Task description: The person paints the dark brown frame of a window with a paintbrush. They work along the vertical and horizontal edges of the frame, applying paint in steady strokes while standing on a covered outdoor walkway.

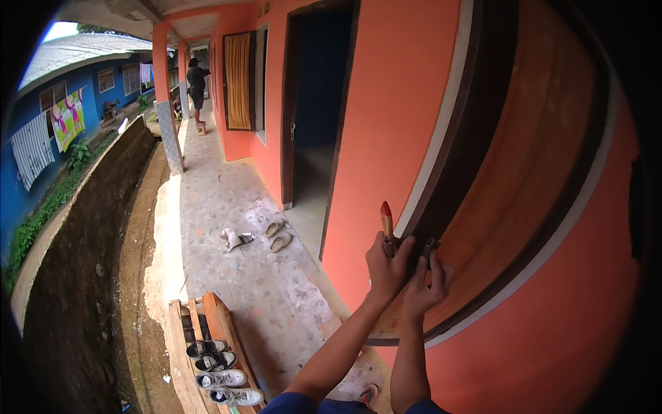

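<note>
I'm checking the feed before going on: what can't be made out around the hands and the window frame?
- Head view: the brush bristles, hidden behind the left hand.
- The small dark item at the right hand: too small to identify.
- The window frame: its top is cut off by the picture's upper edge.
- The distant person: too small for detail.

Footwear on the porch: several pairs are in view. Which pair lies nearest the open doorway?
The tan sandals on the tiled floor, just outside the doorway; the sneakers sit far off on the wooden rack.
</note>
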The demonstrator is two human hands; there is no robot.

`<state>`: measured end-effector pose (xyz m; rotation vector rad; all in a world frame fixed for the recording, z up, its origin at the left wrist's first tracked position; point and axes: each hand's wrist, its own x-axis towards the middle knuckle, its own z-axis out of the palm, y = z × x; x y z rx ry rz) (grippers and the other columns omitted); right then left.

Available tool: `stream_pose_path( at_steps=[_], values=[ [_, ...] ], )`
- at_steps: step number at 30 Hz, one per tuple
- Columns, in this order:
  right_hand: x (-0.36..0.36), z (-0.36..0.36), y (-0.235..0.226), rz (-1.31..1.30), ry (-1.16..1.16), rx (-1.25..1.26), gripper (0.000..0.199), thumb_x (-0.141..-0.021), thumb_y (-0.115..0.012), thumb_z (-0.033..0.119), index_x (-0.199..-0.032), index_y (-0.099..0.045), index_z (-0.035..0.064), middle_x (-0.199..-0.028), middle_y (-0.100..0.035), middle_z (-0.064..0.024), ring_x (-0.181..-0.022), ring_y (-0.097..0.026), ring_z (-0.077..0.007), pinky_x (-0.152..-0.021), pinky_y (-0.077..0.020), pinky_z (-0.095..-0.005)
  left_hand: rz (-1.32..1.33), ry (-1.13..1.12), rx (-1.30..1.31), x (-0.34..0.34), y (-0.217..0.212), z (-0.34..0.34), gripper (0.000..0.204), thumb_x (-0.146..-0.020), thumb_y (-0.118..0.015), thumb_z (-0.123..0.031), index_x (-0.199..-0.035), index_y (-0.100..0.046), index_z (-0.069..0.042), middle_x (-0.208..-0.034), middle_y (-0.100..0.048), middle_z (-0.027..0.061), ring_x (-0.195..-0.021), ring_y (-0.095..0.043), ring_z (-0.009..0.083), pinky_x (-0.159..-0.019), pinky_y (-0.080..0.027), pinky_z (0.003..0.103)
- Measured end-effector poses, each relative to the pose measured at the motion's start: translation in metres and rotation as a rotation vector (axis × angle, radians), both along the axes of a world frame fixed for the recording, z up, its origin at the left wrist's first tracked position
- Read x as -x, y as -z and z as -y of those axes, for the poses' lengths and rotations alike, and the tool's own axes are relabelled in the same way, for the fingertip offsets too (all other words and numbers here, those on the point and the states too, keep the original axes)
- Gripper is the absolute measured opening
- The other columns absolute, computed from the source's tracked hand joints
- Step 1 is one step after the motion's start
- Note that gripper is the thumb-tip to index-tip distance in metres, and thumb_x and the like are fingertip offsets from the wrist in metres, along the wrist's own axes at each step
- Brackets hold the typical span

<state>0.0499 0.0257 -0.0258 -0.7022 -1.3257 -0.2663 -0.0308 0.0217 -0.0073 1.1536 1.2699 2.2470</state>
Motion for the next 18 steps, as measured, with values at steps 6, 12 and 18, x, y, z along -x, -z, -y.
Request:
stream_pose_path(
  at_steps=[6, 12, 18],
  values=[
    [0.006, -0.016, -0.059, -0.045, 0.001, -0.029, 0.024, -0.088, -0.07, 0.0, -0.113, -0.071, -0.0004, -0.091, -0.057, -0.0082, -0.083, -0.058, -0.0201, -0.07, -0.0477, -0.0338, 0.023, -0.057, -0.041, 0.006, 0.004, -0.009, 0.035, -0.085, -0.078, -0.018, -0.075, -0.048, -0.002, -0.055, -0.046, 0.0041, -0.049, -0.039, 0.0093, -0.046, -0.033, 0.029],
    [0.005, 0.02, 0.039, -0.019, -0.139, 0.231, 0.028, -0.084, -0.07, -0.004, -0.112, -0.071, -0.0005, -0.091, -0.058, -0.0084, -0.084, -0.059, -0.0221, -0.072, -0.0475, -0.0331, 0.123, 0.038, -0.036, -0.006, -0.006, -0.002, 0.024, -0.089, -0.073, -0.015, -0.082, -0.055, 0.001, -0.064, -0.055, 0.0012, -0.06, -0.048, 0.0065, -0.054, -0.039, 0.026],
    [0.005, -0.003, 0.04, 0.035, -0.185, 0.178, 0.031, -0.08, -0.07, -0.007, -0.11, -0.071, -0.0001, -0.099, -0.058, -0.0105, -0.087, -0.062, -0.0241, -0.072, -0.0501, -0.0347, 0.108, 0.038, -0.034, 0.005, 0.006, -0.023, 0.026, -0.09, -0.073, -0.016, -0.081, -0.055, 0.0, -0.065, -0.056, 0.0023, -0.061, -0.049, 0.0069, -0.055, -0.039, 0.027]
  ],
)
